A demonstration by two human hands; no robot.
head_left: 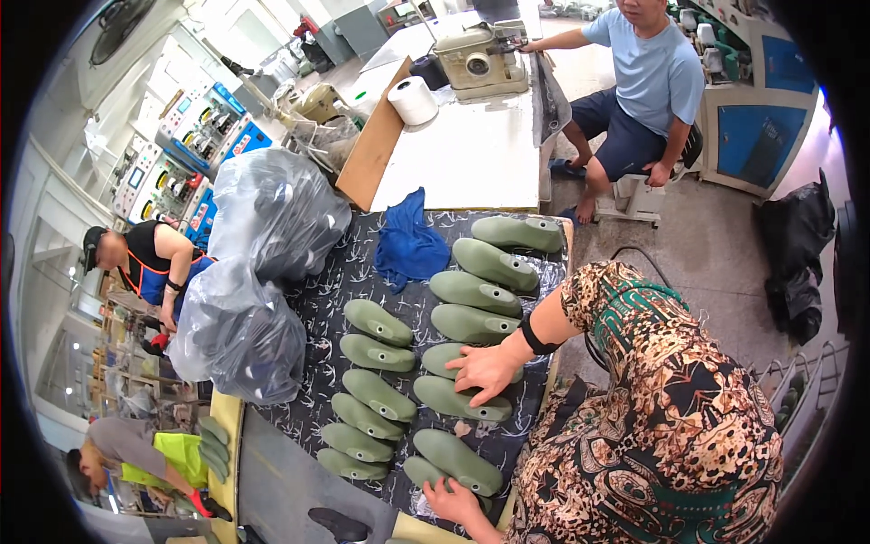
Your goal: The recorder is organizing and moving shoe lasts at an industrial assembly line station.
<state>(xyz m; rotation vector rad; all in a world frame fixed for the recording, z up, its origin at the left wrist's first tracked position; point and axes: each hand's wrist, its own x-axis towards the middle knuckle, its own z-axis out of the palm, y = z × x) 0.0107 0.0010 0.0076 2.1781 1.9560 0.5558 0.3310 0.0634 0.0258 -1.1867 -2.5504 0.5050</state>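
Toward the bottom centre of the frame, the left hand (pixel 453 503) lies with fingers spread against the lowest of several green foot-shaped forms (pixel 458 461); whether it grips is impossible to tell. Just above it, the right hand (pixel 489 370), with a black band (pixel 540 337) at the wrist, is open and palm down, its fingers spread over two neighbouring forms. A patterned shirt (pixel 662 408) fills the lower right. The forms lie side by side in two columns at the centre, the right column running higher, on a dark tabletop (pixel 326 331) strewn with pale scraps. Above the left column sits a crumpled blue cloth (pixel 410 243); left of it bulge clear plastic bags (pixel 272 204). At lower left bends a worker in a yellow-green apron (pixel 181 453), and higher on the left stands another in a black cap (pixel 92 247). At top centre, a white table (pixel 471 172) carries a white cone of thread (pixel 413 102) and a beige sewing machine (pixel 480 63), which a seated person in a light blue shirt (pixel 654 72) touches. White and blue machines (pixel 163 172) line the upper left, below a dark fan (pixel 122 32).
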